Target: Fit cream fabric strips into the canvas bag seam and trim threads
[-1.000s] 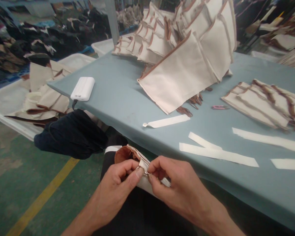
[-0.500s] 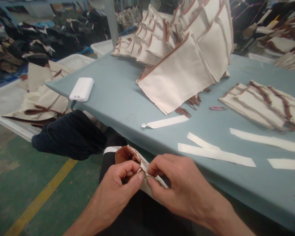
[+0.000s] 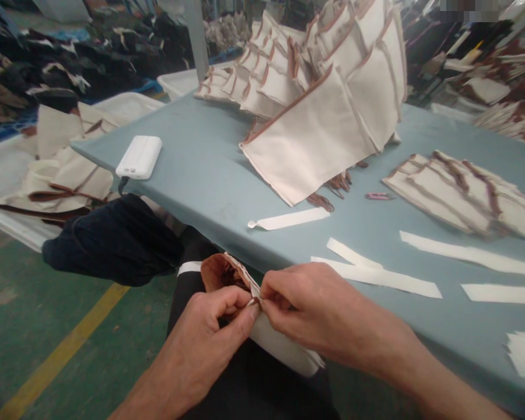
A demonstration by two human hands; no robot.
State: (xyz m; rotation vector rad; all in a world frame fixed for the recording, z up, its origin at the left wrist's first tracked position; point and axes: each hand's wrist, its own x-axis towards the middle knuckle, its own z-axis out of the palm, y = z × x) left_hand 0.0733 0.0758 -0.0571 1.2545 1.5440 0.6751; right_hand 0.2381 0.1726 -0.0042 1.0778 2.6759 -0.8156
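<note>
A cream fabric piece [image 3: 280,345] with a brown lining lies across my lap, below the table's near edge. My left hand [image 3: 221,326] pinches its edge between thumb and forefinger. Right beside it, my right hand [image 3: 295,297] is closed at the same edge, its fingertips almost meeting the left thumb. What exactly lies between the right fingertips is partly hidden. Past the left hand, the piece's brown inner side [image 3: 214,271] shows, with dark brown strands inside.
The blue-grey table [image 3: 227,204] carries a pile of cream pieces [image 3: 306,140], a smaller stack [image 3: 459,189], pink thread snips [image 3: 380,196], white strips [image 3: 376,277] and a white power bank [image 3: 139,156]. A white bin [image 3: 9,219] with fabric stands at left.
My right hand has shifted slightly at the pinched edge, and more of the cream fabric shows beneath it. The whole view has moved a little, sliding the table things left.
</note>
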